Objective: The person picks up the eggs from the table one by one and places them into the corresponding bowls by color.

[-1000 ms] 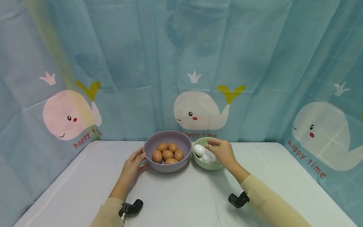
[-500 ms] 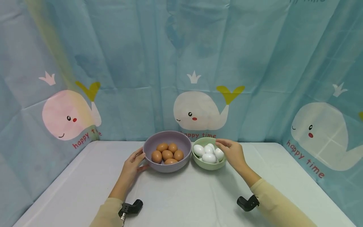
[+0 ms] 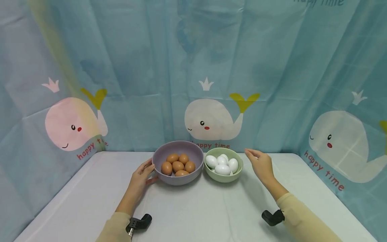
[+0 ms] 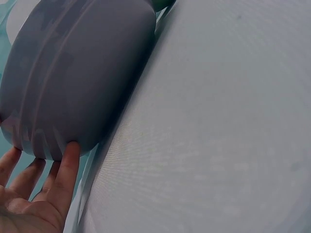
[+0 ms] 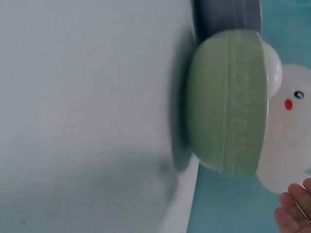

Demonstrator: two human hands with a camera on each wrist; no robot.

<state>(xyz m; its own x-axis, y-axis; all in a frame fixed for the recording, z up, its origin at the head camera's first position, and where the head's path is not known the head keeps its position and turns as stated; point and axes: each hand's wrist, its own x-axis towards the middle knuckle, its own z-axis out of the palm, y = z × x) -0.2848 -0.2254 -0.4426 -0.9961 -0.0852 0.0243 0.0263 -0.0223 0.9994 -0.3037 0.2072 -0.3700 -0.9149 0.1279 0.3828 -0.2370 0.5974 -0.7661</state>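
A purple bowl (image 3: pixel 178 181) holding several brown eggs (image 3: pixel 178 166) stands at the back of the table. My left hand (image 3: pixel 140 176) touches the left side of that bowl, its fingers extended; the left wrist view has fingertips against the bowl's wall (image 4: pixel 92 73). Right beside it, a smaller light green bowl (image 3: pixel 223 179) contains several white eggs (image 3: pixel 222 169). Off to the right of the green bowl, apart from it, my right hand (image 3: pixel 262 168) hovers with nothing visible in its fingers. Only part of this hand shows in the right wrist view.
A white cloth covers the table (image 3: pixel 193 211). Behind the bowls hangs a blue curtain (image 3: pixel 145 67) printed with whales, which also runs along both sides. Each wrist carries a black camera mount (image 3: pixel 273 217).
My right hand has drawn back from over the green bowl and moved right, leaving the white eggs in full sight. My left hand stays at the purple bowl.
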